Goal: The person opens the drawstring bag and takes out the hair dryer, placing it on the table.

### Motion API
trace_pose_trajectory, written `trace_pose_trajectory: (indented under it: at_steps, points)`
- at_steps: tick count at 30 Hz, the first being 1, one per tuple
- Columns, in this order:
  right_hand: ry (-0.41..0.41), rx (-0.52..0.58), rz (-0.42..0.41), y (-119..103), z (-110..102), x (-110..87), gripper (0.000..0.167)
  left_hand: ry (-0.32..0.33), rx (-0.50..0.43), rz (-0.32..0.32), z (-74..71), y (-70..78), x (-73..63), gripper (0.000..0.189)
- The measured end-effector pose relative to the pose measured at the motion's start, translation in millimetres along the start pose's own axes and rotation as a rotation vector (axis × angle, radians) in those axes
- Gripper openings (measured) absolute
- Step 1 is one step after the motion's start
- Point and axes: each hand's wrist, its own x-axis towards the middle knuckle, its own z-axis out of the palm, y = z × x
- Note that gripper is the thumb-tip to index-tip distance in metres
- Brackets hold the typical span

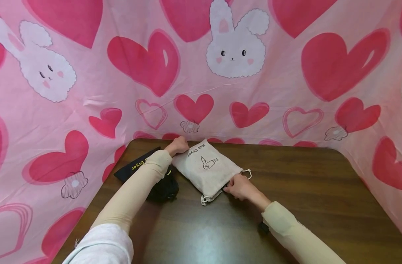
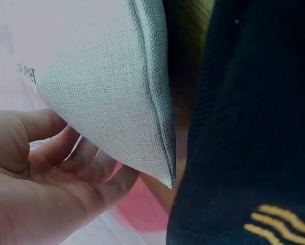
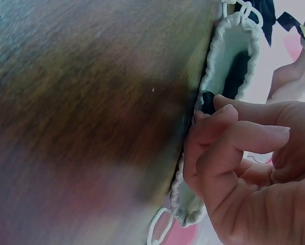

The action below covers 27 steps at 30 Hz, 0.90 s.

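Observation:
A cream cloth drawstring bag (image 1: 205, 167), printed "Hair Dryer" with a dryer drawing, lies on the table with its gathered mouth (image 3: 211, 61) open towards me. At its far left side, my left hand (image 1: 177, 145) grips the closed end, fingers curled under the cloth (image 2: 111, 92). My right hand (image 1: 242, 186) is at the mouth. Between thumb and forefinger it pinches a small black piece (image 3: 208, 102) at the opening. More black material (image 3: 237, 74) shows inside the bag; its kind is hidden.
Beside the left forearm lies a black pouch (image 1: 123, 172) with yellow "Dryer" lettering, and a dark bundle (image 1: 166, 187) is next to it. A small black object (image 1: 263, 228) sits by the right sleeve. Pink heart-print cloth (image 1: 194, 80) hangs behind the wooden table (image 1: 319, 183).

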Motion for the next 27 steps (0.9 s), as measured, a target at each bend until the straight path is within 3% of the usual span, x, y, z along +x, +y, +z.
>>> trace_pose_trajectory:
  at_steps: [5,27]
  points:
    - [0.010,0.001,-0.005,0.2,-0.4,-0.7,0.037,0.012,0.032,-0.005,1.7,-1.5,1.7,0.034]
    - [0.016,0.014,-0.018,6.4,-4.5,-5.2,0.033,0.067,-0.012,-0.013,3.9,1.9,-12.7,0.028]
